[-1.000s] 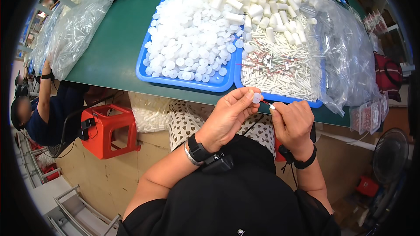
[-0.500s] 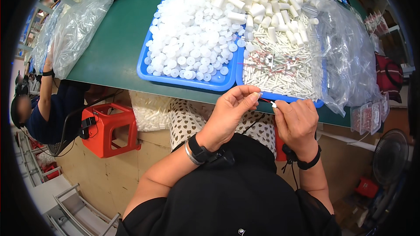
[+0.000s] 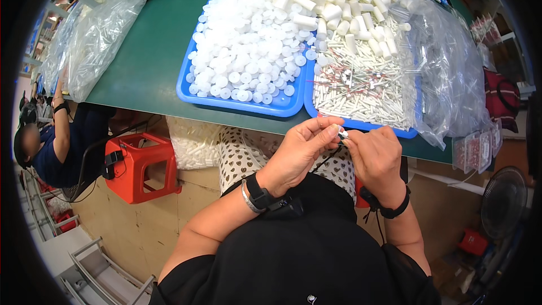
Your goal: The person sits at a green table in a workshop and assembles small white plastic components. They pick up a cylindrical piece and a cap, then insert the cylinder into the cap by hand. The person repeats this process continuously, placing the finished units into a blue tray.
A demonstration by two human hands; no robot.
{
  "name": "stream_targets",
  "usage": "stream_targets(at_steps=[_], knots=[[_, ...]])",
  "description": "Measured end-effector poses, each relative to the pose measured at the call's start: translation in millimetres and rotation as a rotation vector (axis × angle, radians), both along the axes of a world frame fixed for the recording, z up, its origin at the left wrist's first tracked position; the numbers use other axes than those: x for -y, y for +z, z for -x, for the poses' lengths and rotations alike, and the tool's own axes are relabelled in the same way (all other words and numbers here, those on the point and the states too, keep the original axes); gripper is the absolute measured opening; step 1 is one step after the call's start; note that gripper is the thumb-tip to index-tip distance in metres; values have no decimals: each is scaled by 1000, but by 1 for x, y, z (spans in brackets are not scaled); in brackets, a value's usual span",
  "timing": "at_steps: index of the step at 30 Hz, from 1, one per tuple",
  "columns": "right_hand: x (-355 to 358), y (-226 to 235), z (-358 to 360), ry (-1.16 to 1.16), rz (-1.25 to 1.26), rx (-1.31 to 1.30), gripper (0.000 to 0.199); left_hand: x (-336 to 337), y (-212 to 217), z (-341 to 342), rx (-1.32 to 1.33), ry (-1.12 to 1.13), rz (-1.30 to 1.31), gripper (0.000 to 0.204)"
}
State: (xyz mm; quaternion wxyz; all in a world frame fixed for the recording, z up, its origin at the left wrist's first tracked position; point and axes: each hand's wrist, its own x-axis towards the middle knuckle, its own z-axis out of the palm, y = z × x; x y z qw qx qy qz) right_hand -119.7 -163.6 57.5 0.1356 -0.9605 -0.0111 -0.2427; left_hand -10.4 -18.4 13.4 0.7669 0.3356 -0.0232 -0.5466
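We pinch one small white piece (image 3: 342, 133) between left hand (image 3: 302, 149) and right hand (image 3: 375, 157), both closed on it, just below the blue tray (image 3: 293, 105); it could slip floorward.

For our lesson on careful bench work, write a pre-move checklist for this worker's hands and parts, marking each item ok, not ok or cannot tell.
1. Small white part pinched between both hands: ok; left hand and right hand meet on it at the table edge.
2. Part fully seated in the grip: cannot tell; fingertips hide it.
3. Tray of round white caps within reach: ok, directly ahead.
4. Tray of thin white sticks within reach: ok, just above the hands.
5. Blue trays resting wholly on the green table: ok.
6. Co-worker apart from the hands: ok, far left.
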Motion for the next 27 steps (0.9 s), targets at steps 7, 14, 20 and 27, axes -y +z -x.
stream_targets(at_steps=[7, 14, 20, 27], knots=[[-20, -19, -2, -214, -947, -192, 8, 1, -21, 7, -94, -33, 123, 31], [-9, -19, -3, -179, -796, -270, 10, 1, -20, 6, 8, -17, 17, 33], [41, -10, -15, -154, -42, -126, 9, -3, -4, -4, -2, 76, -62, 33], [52, -12, -31, -12, 277, -269, 11, -16, 4, -32, 77, 261, -64, 37]])
